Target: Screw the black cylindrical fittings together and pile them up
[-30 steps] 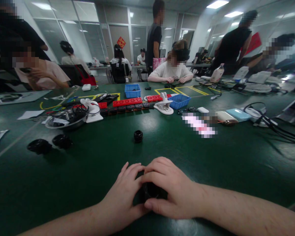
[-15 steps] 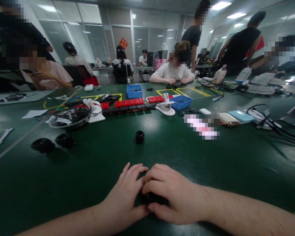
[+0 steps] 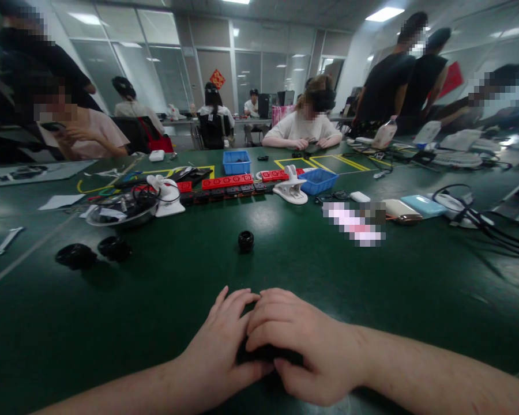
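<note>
In the lower middle of the head view, a black round part (image 3: 271, 351) lies low over the green table, mostly hidden by my fingers. My left hand (image 3: 218, 340) is closed round its left side, thumb in front and fingers on the far side. From above and the right my right hand (image 3: 309, 346) grips it, fingers bent over the top and thumb at the near side. Beyond my hands stands a small black ring-shaped fitting (image 3: 245, 241). Two larger black round fittings (image 3: 75, 256) sit side by side to the left.
A metal bowl (image 3: 121, 216) of dark parts stands by a white clip stand (image 3: 166, 199). Red-and-black strips (image 3: 227, 183) lie behind, with a second white clip (image 3: 291, 187) and a blue bin (image 3: 320, 181). A wrench (image 3: 8, 241) rests far left. Across the table sits a person (image 3: 305, 124).
My right thumb has shifted to the right, and my right fingers have turned slightly over the black part. My left hand has barely moved.
</note>
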The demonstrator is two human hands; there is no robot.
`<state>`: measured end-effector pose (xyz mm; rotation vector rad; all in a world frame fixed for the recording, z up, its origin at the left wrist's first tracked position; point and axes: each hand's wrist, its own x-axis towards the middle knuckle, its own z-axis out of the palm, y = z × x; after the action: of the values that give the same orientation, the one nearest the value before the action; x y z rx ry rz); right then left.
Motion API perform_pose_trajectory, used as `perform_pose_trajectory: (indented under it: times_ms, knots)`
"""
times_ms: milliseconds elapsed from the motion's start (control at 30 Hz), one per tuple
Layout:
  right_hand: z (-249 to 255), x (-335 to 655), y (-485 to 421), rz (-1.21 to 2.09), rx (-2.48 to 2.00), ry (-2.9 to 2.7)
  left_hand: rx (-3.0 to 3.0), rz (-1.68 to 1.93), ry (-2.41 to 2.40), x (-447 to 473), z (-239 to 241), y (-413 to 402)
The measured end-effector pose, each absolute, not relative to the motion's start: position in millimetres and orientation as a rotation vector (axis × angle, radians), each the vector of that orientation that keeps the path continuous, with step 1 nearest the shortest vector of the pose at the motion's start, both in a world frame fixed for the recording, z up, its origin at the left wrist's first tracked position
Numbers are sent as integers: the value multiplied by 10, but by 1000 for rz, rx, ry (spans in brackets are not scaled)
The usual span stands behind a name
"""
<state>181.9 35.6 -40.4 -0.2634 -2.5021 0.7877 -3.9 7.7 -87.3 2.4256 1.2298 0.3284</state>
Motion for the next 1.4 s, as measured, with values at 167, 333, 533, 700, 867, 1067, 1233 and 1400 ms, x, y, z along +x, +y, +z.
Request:
perform_pose_trajectory:
  times_ms: [167,333,533,700,867,1067,1233,1400]
  knots:
    - [-260,2020,621,1044,-639,-2531,2406,478,1246,-143,-806,79]
    - [-335,2093,789,1213,-864,-2713,2496,360,991,-224,-263,61]
    - [-515,1945,662,1039,-588,-2818,2401,87,880,30,107,98]
    - [-590,1930,654,1014,-401,-2795,2469,-37,1040,247,145,81]
    - [-590,1928,657,1034,-445,-2807,2423,-156,1370,387,137,31]
    - [-548,1899,625,990,-510,-2848,2487,-163,1656,491,-77,-51]
    - [-526,1900,592,950,-547,-2873,2570,31,1715,451,-245,-115]
    - [-541,1923,576,996,-490,-2792,2756,297,1196,284,-71,-73]
